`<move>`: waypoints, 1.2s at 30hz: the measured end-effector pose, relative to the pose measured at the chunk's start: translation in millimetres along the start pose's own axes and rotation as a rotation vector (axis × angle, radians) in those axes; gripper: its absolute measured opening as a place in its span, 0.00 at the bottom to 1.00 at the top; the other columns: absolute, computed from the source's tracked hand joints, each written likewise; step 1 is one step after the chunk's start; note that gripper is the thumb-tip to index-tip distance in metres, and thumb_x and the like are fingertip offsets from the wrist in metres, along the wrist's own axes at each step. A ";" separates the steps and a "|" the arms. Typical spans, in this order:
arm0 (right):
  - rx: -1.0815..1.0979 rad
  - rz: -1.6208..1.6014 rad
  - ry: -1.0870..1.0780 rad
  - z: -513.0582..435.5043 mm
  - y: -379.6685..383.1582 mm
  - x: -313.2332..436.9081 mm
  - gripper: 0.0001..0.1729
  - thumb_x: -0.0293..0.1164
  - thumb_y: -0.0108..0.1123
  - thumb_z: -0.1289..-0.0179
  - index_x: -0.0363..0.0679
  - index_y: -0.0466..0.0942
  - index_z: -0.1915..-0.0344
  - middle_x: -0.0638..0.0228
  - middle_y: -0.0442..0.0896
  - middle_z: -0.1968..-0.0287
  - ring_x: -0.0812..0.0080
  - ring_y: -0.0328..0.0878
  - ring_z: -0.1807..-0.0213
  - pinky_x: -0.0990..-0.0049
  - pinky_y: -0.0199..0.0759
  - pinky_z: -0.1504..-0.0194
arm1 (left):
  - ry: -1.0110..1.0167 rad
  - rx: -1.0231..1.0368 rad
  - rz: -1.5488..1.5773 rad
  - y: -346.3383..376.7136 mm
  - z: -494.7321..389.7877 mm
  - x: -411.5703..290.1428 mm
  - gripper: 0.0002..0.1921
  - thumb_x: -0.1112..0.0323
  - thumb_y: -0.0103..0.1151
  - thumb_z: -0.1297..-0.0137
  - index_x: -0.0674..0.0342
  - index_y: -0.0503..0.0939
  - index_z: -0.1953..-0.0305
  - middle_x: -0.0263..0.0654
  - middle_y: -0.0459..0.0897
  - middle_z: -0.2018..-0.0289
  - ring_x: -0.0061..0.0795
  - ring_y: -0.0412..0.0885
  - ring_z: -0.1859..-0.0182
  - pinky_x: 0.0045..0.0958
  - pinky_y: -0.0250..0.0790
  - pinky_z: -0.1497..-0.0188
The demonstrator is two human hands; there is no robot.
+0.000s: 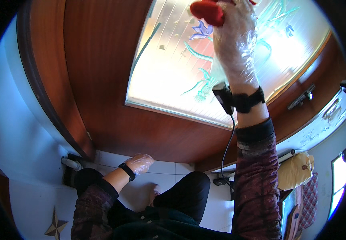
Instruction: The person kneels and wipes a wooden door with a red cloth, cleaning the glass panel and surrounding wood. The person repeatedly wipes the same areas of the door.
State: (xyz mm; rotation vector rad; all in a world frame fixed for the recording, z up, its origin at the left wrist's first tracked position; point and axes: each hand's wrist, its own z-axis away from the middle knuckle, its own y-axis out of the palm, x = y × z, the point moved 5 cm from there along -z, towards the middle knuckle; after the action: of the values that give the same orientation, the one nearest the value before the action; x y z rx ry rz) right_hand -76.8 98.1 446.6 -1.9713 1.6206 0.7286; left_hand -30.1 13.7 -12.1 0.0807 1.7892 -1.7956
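Observation:
My right hand (pixel 236 42), in a clear plastic glove, grips a bunched red cloth (pixel 208 12) near the top of the view. Behind it is a bright ribbed glass panel (pixel 167 75) painted with green leaves and purple flowers; whether the cloth touches it I cannot tell. The panel is set in a reddish-brown wooden door (pixel 107 81). My left hand (pixel 140 164), also gloved in clear plastic, hangs low above the floor near the door's bottom edge. Nothing shows in it, and its fingers are too unclear to make out.
A metal door handle (pixel 301 97) sticks out at the right. A black device (pixel 223 96) on my right wrist trails a cable (pixel 227 147). White pipe (pixel 72 163) stands at lower left. A yellowish bag (pixel 295 171) and a checked cloth (pixel 309 201) lie at right, above tiled floor (pixel 218 207).

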 end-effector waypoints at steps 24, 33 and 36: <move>0.620 -0.344 0.254 149.3 14.5 203.9 0.15 0.30 0.59 0.45 0.41 0.82 0.57 0.60 0.78 0.50 0.59 0.74 0.45 0.58 0.66 0.39 | -0.108 0.055 0.012 4.1 -6.4 13.8 0.11 0.75 0.48 0.39 0.64 0.82 0.62 0.52 0.84 0.58 0.54 0.81 0.51 0.49 0.73 0.49; 0.781 -0.351 0.435 206.2 -52.3 154.1 0.16 0.28 0.60 0.45 0.40 0.78 0.54 0.61 0.78 0.47 0.60 0.73 0.44 0.57 0.63 0.39 | 0.005 -0.022 0.004 16.8 -14.0 24.8 0.05 0.71 0.53 0.41 0.63 0.77 0.65 0.52 0.81 0.63 0.56 0.80 0.54 0.51 0.72 0.54; 0.698 -0.265 0.484 221.2 -73.7 137.3 0.11 0.27 0.58 0.47 0.39 0.79 0.62 0.61 0.79 0.54 0.62 0.75 0.49 0.58 0.67 0.46 | -0.033 0.040 -0.020 16.5 -16.4 21.6 0.09 0.74 0.48 0.39 0.64 0.80 0.61 0.52 0.83 0.58 0.53 0.81 0.51 0.47 0.73 0.49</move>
State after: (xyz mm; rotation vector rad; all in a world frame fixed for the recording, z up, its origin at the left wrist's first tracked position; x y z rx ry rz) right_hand -4.7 158.5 192.9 -1.8265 1.5214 -0.4115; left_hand -46.4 22.5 -37.9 0.0490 1.7366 -1.8367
